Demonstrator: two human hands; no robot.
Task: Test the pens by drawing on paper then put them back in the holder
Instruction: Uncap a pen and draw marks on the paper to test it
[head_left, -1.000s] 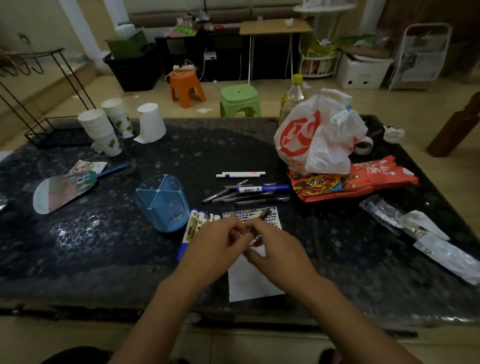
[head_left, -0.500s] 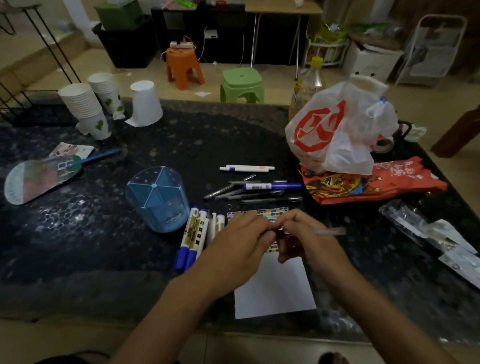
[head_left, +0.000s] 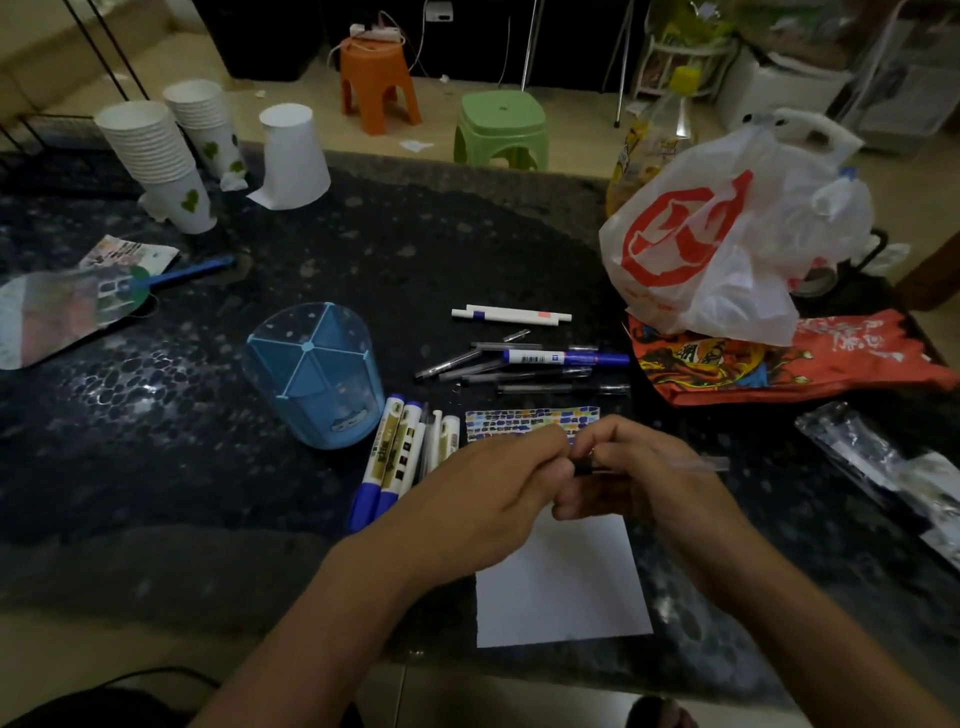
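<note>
My right hand (head_left: 644, 483) grips a clear thin pen (head_left: 691, 464) that sticks out to the right. My left hand (head_left: 488, 488) pinches the pen's left end, fingertips against the right hand; whether it holds a cap is hidden. Both hands hover over a white sheet of paper (head_left: 566, 587) with a colourful strip (head_left: 530, 421) at its far edge. The blue divided pen holder (head_left: 311, 374) stands empty to the left. Blue-capped markers (head_left: 389, 462) lie beside it. Several pens (head_left: 524, 364) lie in a loose pile further back.
The dark table (head_left: 156, 441) also holds stacked paper cups (head_left: 156, 161), a hand fan (head_left: 62, 306), a white and red plastic bag (head_left: 727, 234), a red packet (head_left: 779, 364) and clear wrappers (head_left: 883, 462). Orange and green stools stand beyond the far edge.
The view has tilted down and moved closer. My hands lifted slightly off the paper and the clear pen came out to the right in my right hand.
</note>
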